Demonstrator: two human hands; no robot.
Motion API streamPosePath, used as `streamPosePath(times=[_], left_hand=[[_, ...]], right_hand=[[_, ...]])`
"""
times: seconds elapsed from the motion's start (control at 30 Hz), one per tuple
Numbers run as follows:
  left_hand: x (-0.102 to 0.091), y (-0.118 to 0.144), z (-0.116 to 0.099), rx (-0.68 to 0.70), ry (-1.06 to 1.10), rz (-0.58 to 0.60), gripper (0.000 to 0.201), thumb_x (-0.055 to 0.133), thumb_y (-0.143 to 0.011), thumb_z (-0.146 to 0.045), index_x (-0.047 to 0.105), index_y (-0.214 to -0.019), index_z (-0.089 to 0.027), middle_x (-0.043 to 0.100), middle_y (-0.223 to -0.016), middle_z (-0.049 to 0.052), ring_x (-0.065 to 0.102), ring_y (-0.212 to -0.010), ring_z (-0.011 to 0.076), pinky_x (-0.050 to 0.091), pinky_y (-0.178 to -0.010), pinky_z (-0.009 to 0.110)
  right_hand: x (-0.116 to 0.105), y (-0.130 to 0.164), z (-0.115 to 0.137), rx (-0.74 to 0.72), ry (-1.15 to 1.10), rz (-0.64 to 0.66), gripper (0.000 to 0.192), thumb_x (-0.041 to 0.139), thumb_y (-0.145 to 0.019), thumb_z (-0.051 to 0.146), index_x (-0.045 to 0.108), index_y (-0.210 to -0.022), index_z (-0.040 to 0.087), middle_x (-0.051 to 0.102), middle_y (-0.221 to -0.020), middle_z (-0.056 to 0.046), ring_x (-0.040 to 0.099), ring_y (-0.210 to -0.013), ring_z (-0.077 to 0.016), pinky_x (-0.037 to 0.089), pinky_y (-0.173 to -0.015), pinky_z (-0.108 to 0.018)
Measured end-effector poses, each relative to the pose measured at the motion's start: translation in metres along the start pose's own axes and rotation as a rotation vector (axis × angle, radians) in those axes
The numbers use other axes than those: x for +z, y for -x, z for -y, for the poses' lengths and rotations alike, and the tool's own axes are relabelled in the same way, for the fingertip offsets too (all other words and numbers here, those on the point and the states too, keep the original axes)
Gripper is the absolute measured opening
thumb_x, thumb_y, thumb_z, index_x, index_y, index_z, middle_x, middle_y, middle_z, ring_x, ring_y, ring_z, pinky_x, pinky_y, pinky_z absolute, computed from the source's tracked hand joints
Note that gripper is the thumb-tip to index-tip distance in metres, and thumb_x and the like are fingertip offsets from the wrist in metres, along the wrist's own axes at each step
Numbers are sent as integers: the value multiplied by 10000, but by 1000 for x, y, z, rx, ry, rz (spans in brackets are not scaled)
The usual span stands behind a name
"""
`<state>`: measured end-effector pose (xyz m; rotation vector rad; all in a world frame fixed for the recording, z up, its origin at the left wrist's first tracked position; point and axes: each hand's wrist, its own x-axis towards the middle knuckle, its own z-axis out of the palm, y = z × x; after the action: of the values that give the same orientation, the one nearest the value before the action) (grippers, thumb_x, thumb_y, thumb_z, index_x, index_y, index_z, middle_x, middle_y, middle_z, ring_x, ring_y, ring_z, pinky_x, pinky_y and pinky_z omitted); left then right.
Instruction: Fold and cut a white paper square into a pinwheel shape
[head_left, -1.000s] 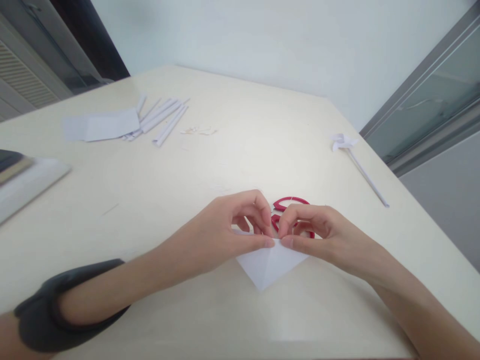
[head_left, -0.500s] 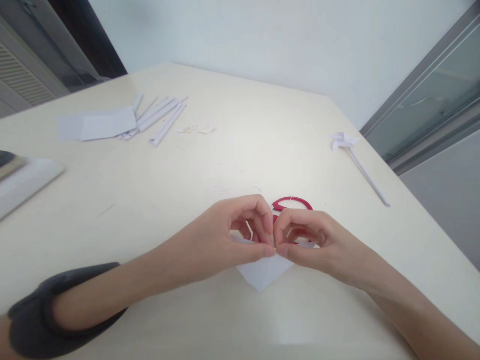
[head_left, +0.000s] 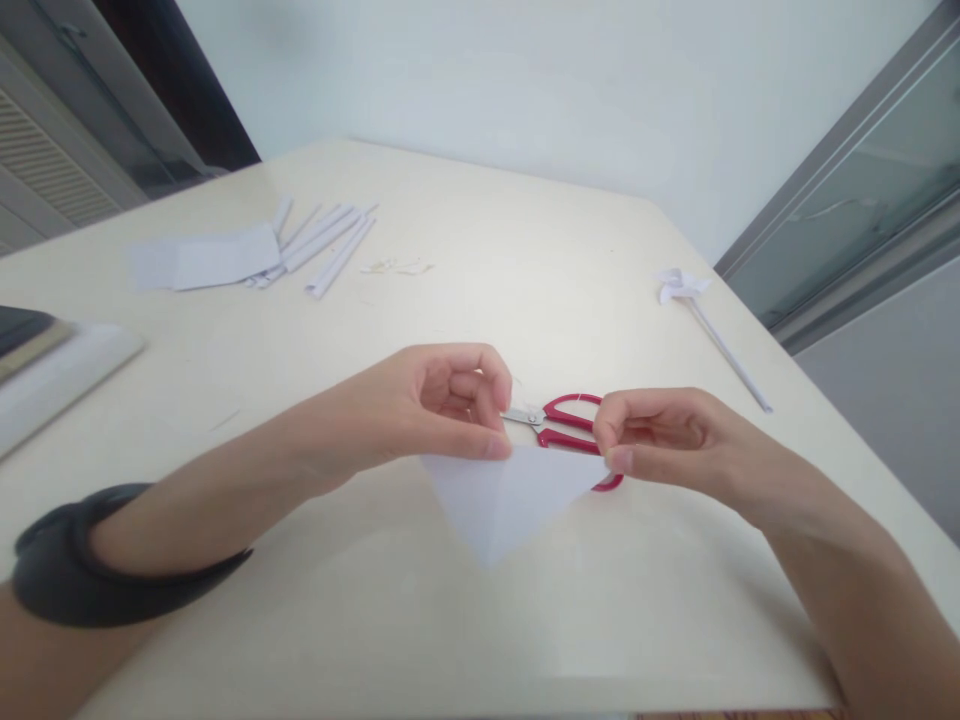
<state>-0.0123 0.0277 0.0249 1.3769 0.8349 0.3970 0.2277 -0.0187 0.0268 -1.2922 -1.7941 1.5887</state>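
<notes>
A white sheet of paper [head_left: 499, 500], folded into a triangle, hangs point downward between my hands above the table. My left hand [head_left: 450, 405] pinches its upper edge near the middle between thumb and fingers. At the right corner, my right hand [head_left: 667, 435] pinches the same edge. Just behind the paper lie red-handled scissors [head_left: 566, 437], their blades pointing left toward my left fingertips; part of the handles is hidden by my right hand and the paper.
Rolled paper sticks [head_left: 322, 240] and flat white sheets [head_left: 225, 257] lie at the back left, beside small paper scraps [head_left: 397, 267]. A paper pinwheel [head_left: 720, 340] rests near the table's right edge. A dark-topped object [head_left: 30, 335] sits at the left on a white slab [head_left: 82, 370].
My hands have moved apart along the paper's upper edge, the left going left and up, the right going right. More of the paper and the scissors shows now.
</notes>
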Motion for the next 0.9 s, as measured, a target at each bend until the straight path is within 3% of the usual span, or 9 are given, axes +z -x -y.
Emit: streamPosePath(times=[0.17,0.33,0.47,0.57,0.67,0.9], left_hand=[[2,-1,2,-25,8,-3,181,692,-713,-152,512,-718,-172,592,-644,-57,540,-587,62,388,-519,161],[11,-3,9,-19,32,-68,189,699,-687,-161,511,-693,-174,593,-652,-49,541,-594,74,388,-538,190],[15,-4,16,-1,69,22,141,672,-714,-165,532,-737,-169,612,-741,-18,556,-693,98,426,-650,234],[18,-4,22,86,77,82,152,681,-722,-177,539,-773,-164,602,-783,-10,543,-714,92,425,-677,237],[20,-3,26,171,91,87,155,683,-728,-179,543,-793,-163,594,-782,-13,542,-717,86,425,-681,232],[22,-1,26,224,90,74,99,622,-750,-112,553,-802,-160,598,-813,1,556,-760,102,434,-708,248]], right_hand=[[-10,6,3,-36,-9,-62,161,557,-878,297,539,-760,189,568,-788,-3,524,-773,-140,388,-711,-255],[0,-2,1,-102,-32,-155,159,490,-908,346,557,-843,217,574,-826,-9,525,-770,-144,402,-682,-244],[14,-8,-7,-34,6,-42,189,560,-846,423,564,-875,236,556,-881,-17,511,-761,-161,388,-628,-254],[23,-9,-14,66,62,7,172,575,-845,380,555,-765,229,523,-752,8,467,-666,-138,354,-587,-249],[24,-10,-16,96,37,18,194,589,-838,354,540,-708,219,523,-730,12,486,-705,-148,358,-624,-258],[23,-12,-13,78,-53,9,178,620,-813,322,558,-690,209,546,-779,4,524,-759,-158,392,-671,-263]])
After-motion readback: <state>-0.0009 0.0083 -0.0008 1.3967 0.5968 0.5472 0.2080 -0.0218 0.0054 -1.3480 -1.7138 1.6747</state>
